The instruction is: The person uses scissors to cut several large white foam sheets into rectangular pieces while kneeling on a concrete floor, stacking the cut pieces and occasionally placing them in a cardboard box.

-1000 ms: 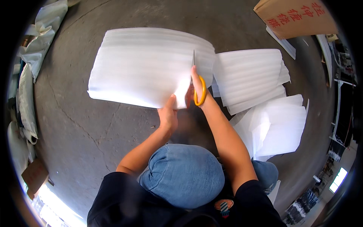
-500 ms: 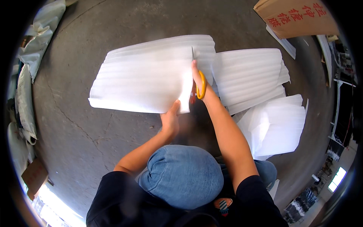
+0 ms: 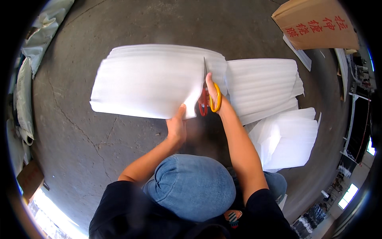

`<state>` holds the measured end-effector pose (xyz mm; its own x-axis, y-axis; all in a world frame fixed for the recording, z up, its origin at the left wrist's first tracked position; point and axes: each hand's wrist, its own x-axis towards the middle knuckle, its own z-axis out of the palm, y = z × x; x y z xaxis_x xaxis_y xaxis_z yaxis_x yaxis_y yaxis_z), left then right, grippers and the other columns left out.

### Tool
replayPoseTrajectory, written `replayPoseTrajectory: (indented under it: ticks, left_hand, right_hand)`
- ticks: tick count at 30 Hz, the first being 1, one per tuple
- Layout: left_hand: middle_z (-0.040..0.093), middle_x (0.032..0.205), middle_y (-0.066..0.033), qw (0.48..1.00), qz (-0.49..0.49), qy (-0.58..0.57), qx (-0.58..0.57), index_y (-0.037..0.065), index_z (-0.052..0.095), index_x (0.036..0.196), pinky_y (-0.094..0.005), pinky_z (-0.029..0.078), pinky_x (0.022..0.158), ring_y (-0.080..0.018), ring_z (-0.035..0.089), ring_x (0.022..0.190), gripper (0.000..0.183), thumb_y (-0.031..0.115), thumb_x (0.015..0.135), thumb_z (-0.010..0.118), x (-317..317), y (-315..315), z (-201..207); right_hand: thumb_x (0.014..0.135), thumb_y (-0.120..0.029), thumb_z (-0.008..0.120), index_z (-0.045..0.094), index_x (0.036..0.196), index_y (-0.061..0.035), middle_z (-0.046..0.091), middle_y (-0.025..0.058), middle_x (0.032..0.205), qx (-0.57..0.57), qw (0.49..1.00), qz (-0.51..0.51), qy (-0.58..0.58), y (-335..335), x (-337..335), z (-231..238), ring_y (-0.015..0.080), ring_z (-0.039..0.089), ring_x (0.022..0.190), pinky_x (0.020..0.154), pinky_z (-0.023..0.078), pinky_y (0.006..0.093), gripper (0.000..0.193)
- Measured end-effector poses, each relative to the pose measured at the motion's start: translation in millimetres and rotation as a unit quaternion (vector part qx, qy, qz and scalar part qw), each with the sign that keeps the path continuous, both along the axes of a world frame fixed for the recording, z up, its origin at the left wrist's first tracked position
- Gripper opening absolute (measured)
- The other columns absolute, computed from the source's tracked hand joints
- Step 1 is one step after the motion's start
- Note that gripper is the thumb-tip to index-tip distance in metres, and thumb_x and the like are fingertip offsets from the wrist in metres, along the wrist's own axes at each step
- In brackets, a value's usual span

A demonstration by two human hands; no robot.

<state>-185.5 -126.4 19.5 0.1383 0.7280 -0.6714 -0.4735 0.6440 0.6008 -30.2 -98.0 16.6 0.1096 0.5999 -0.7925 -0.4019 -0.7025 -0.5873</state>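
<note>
A white ribbed foam sheet (image 3: pixel 147 79) spreads in front of me above the floor. My left hand (image 3: pixel 176 125) pinches its near edge, thumb on top and fingers underneath. My right hand (image 3: pixel 213 89) grips a pair of scissors (image 3: pixel 215 104) with one yellow and one red handle loop. One pointed blade lies over the sheet, pointing away from me; the other blade is hidden beneath it. A cut runs from the near edge up to the scissors, just right of my left hand. The handles stand apart.
More white foam sheets (image 3: pixel 262 87) lie on the floor to the right, with a folded white foam piece (image 3: pixel 290 139) nearer me. A cardboard box (image 3: pixel 318 26) stands at the far right. Wrapped white bundles (image 3: pixel 24 103) line the left. The concrete floor (image 3: pixel 75 151) is cracked.
The scissor handles have spread, the red loop now clear of the yellow one. My right hand sits slightly nearer and further right. The left hand keeps its hold on the sheet.
</note>
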Motion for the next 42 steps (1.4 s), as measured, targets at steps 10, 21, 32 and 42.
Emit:
replayPoseTrajectory:
  ticks: [10,21,32,42]
  left_hand:
    - [0.053,0.101,-0.0113,1.0,0.015,0.009,0.009,-0.001,0.043,0.111,-0.0331,0.049,0.072,-0.0208,0.056,0.084,0.032,0.007,0.082,0.052,-0.9,6.3,5.5]
    - [0.05,0.104,-0.0054,0.995,-0.092,0.035,-0.025,0.001,0.048,0.11,-0.0264,0.039,0.078,-0.0152,0.048,0.091,0.034,0.007,0.078,0.059,-20.3,-14.5,1.5]
    - [0.053,0.098,-0.0052,0.987,-0.148,0.057,-0.018,-0.001,0.052,0.104,-0.0268,0.04,0.075,-0.0149,0.049,0.087,0.029,0.008,0.077,0.059,-25.5,-21.8,3.4]
    - [0.053,0.101,-0.0077,0.986,-0.152,0.041,-0.055,0.0,0.05,0.108,-0.0286,0.042,0.076,-0.0177,0.049,0.093,0.033,0.015,0.08,0.058,-46.5,-21.0,-3.2]
  right_hand:
    - [0.071,-0.077,0.032,0.045,0.112,-0.0035,0.057,0.0138,0.089,-0.019,0.999,-0.008,0.028,-3.3,1.2,18.8,0.0218,0.057,0.081,0.072,0.047,0.0348,0.085]
    - [0.076,-0.074,0.021,0.049,0.114,-0.0045,0.059,0.0158,0.095,0.014,0.998,-0.008,-0.061,36.3,13.2,-25.4,0.0208,0.057,0.088,0.074,0.048,0.0328,0.084]
    - [0.075,-0.069,0.043,0.055,0.092,0.002,0.055,0.0093,0.086,-0.007,0.975,0.025,-0.221,46.6,36.2,-8.9,0.0153,0.05,0.077,0.07,0.041,0.0259,0.074]
    - [0.078,-0.061,0.045,0.054,0.066,0.0025,0.049,0.0104,0.051,0.046,0.98,-0.001,-0.195,44.7,40.0,-29.3,0.0189,0.046,0.04,0.043,0.039,0.0322,0.065]
